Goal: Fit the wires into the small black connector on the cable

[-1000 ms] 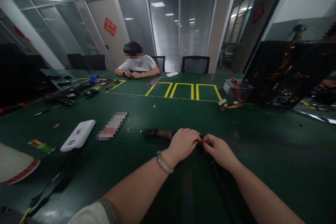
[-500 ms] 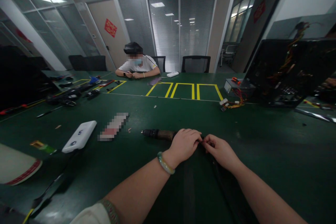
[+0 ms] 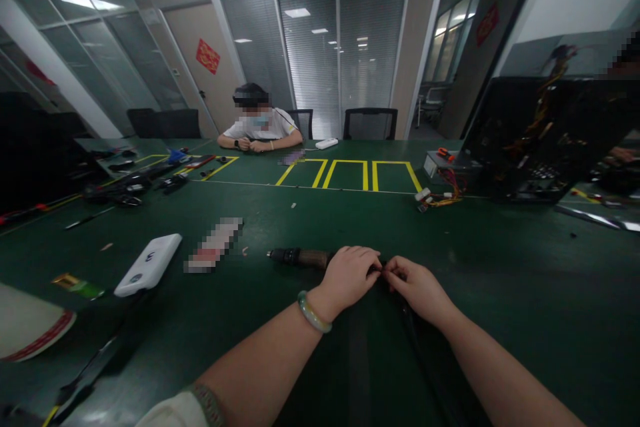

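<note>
"What lies over on the left?"

"A white power bank (image 3: 149,265) on the green bench (image 3: 340,220), with a dark lead (image 3: 116,339) running from its near end. Further along comes the dark tool (image 3: 299,257), lying flat, tip towards the left."

"And the back of it?"

"Covered. The left hand (image 3: 350,273) is curled over that rear end, thumb and fingertips drawn in. Just beside it the right hand (image 3: 413,283) has thumb and forefinger pinched together, so the two sets of fingertips nearly meet."

"Pinched on what?"

"Too small and dim to tell from here. A black cord (image 3: 416,347) slants down below the right hand towards the near edge."

"How far along is it?"

"Partway, I'd judge. The tool is laid out and both hands are placed at its rear. The fine fingertip work there looks unfinished; how much is left doesn't show."

"And at the far right?"

"A power supply (image 3: 439,167) trailing wires, then a black computer case (image 3: 530,140), both well apart from the hands."
</note>
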The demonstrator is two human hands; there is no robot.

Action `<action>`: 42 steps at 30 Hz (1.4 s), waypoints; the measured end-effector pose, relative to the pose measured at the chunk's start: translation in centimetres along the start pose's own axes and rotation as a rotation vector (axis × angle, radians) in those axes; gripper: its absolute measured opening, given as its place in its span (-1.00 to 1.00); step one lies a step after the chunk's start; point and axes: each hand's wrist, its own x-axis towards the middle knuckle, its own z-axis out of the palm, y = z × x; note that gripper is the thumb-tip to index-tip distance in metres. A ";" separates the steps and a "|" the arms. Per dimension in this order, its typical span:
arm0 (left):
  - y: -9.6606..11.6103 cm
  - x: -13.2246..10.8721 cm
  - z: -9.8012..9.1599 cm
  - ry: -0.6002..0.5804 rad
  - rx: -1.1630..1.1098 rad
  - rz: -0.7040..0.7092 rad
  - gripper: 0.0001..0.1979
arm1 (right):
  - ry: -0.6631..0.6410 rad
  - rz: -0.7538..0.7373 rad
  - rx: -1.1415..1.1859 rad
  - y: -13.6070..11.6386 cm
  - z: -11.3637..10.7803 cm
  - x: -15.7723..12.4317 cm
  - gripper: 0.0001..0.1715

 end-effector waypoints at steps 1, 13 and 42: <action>0.0 0.0 0.0 0.002 -0.003 0.001 -0.94 | 0.002 -0.003 0.001 0.0 0.0 0.0 -0.83; -0.3 0.1 0.3 -0.003 -0.001 0.003 -0.89 | 0.015 -0.006 -0.004 0.2 0.0 0.0 -0.82; -0.3 0.1 0.3 0.013 -0.025 -0.004 -0.91 | 0.026 0.015 0.030 -0.3 0.0 -0.1 -0.83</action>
